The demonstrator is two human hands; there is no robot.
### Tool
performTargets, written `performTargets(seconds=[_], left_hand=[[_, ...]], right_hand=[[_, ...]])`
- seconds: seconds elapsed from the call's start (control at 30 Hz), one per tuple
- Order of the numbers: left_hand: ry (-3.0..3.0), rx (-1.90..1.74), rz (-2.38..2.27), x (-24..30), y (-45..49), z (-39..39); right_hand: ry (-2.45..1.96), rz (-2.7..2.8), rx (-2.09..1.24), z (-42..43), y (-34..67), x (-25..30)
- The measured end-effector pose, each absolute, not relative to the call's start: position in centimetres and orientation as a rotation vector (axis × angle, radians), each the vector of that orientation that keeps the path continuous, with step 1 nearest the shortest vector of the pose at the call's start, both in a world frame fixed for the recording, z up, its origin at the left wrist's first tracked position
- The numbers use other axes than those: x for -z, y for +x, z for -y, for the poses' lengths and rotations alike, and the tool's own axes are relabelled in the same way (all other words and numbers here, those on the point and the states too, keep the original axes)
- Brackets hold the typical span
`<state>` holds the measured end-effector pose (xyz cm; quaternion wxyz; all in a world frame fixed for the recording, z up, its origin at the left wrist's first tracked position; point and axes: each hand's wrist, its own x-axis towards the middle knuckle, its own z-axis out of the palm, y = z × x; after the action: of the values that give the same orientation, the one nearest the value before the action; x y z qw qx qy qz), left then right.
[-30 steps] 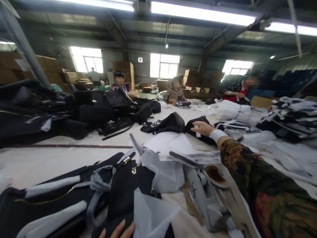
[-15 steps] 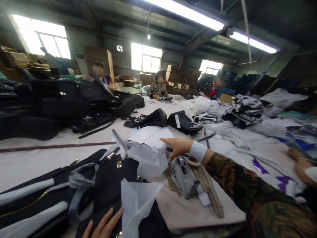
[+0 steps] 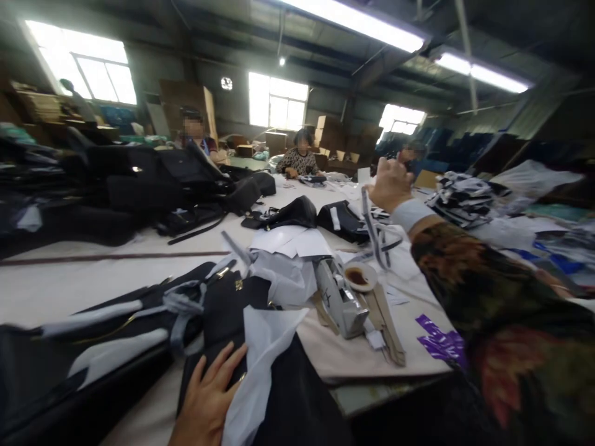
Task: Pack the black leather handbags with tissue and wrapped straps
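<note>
Black bag (image 3: 232,317) under the spread left hand (image 3: 208,389), well apart from the right hand (image 3: 393,183), grip unclear

So on my feed the left hand (image 3: 209,390) loses its wrist to the bottom edge, which crops the black bag (image 3: 292,384) too, and white tissue (image 3: 267,353) covers part of that. Right hand (image 3: 393,183) is smeary, can't tell if it's gripping the grey strap (image 3: 372,229). It half-blocks a co-worker (image 3: 413,152). Patterned sleeve (image 3: 511,322) runs off-frame right.
</note>
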<state>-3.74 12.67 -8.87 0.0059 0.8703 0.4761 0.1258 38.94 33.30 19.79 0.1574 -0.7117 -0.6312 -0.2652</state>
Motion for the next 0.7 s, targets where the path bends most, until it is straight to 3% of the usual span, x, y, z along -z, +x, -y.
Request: performTargets(seconds=[0.07,0.17,0.3,0.5,0.7], left_hand=[[2.663,-0.341,-1.419,7.6,-3.7,-12.3],[2.564,-0.313,-1.344,6.7,-4.1,-12.2],[2.482,-0.334,-1.304,7.0,-4.6,-12.1],[2.442,-0.400,-1.273,6.6,-4.9,-11.7],[2.548,-0.335,-1.272,4.8,-4.4,-10.5]], right_hand=[[-1.718,1.893,0.625,-31.5,36.5,-17.8],[-1.207,2.312,0.052,-26.0,30.9,-12.3],[-0.998,2.315,-0.387,-18.2,25.1,-6.0],[-0.955,2.338,-0.442,-16.7,22.7,-2.8],[-1.164,1.956,-0.504,-17.0,21.1,-6.7]])
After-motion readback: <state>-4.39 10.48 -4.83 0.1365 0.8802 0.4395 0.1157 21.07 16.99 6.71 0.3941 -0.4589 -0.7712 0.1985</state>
